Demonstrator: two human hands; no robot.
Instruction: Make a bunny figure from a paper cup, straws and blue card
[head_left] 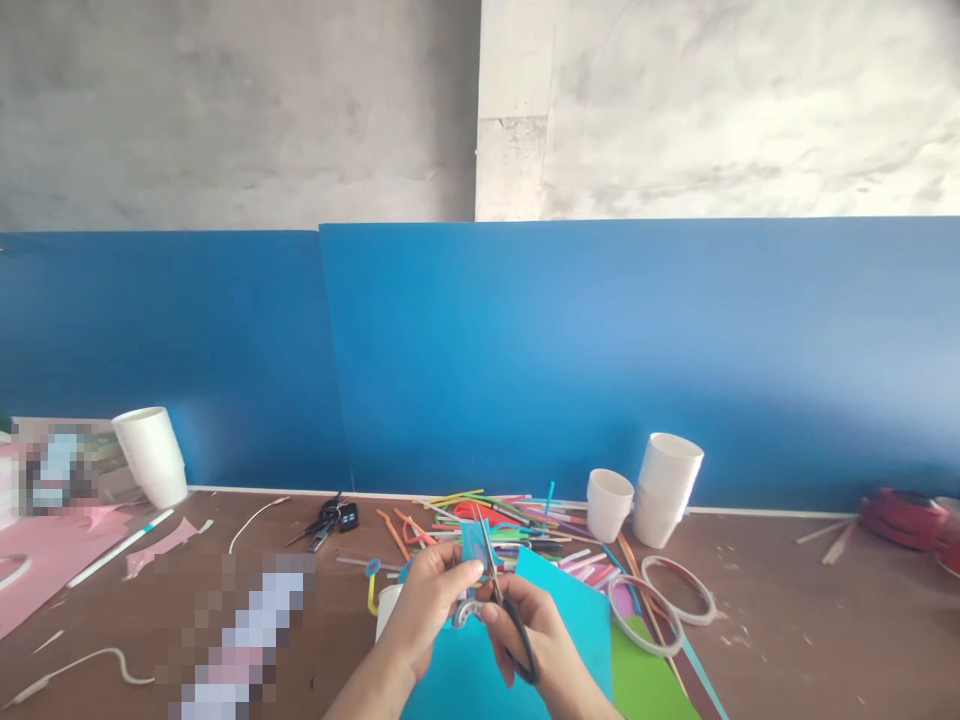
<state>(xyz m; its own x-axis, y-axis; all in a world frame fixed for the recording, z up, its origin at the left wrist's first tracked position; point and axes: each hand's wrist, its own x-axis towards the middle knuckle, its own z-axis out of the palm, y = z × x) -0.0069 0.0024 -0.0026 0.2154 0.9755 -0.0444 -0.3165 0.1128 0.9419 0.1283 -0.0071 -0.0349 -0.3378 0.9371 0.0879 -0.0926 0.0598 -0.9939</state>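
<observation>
Between the thumb and fingers of my left hand [427,605] is a small piece of blue paper [472,542], held upright. My right hand [534,625] grips black-handled scissors [517,635], their blades pointing up beside the paper's right edge. The blades look slightly apart; whether they touch the paper I cannot tell. A small grey-white rounded thing [466,612] shows between my hands, its kind unclear. Below them lies a large blue sheet [570,625]. Part of a white cup [385,606] shows behind my left hand.
Colourful straws and strips [517,510] are heaped beyond my hands. White cups [667,490] and rolls of tape [679,590] stand or lie to the right, near a green sheet [652,680]. Keys [330,520], pink paper [71,555] and another cup stack [151,457] are on the left. A blue panel [600,350] bounds the table.
</observation>
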